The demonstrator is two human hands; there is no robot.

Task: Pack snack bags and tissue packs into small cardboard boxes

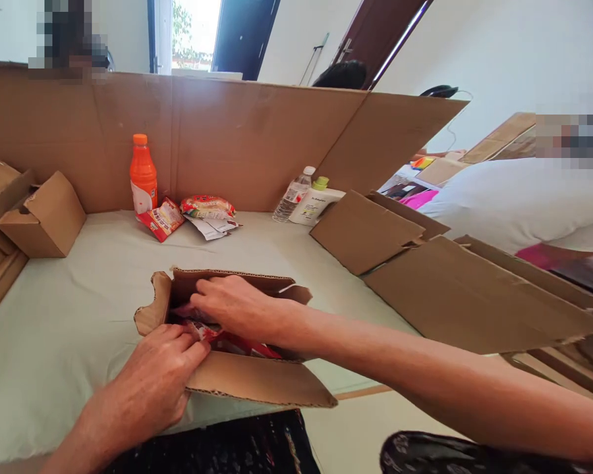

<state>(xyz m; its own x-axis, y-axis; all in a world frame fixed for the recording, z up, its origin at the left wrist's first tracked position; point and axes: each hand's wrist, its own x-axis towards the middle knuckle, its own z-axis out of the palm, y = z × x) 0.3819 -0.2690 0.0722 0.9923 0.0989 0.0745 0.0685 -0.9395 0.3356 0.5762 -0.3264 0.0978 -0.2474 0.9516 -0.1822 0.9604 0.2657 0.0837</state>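
Observation:
An open cardboard box (261,382) stands in front of me on the pale cloth, its flaps folded outward. Red plastic packets (247,345) lie inside it, partly covered by my hands. My left hand (153,375) rests over the near left edge of the box, fingers closed on a shiny red packet (202,329). From the right, my right hand (232,303) reaches into the box with curled fingers beside that packet. Its fingertips are mostly hidden, so what they hold cannot be made out.
Beyond the box stand an orange bottle (143,174), several snack packets (207,207), a clear bottle (294,195) and a white bottle (316,204). Cardboard boxes flank both sides (49,220) (454,289). A cardboard wall (257,145) closes the back. A person in a light shirt (524,204) is at right.

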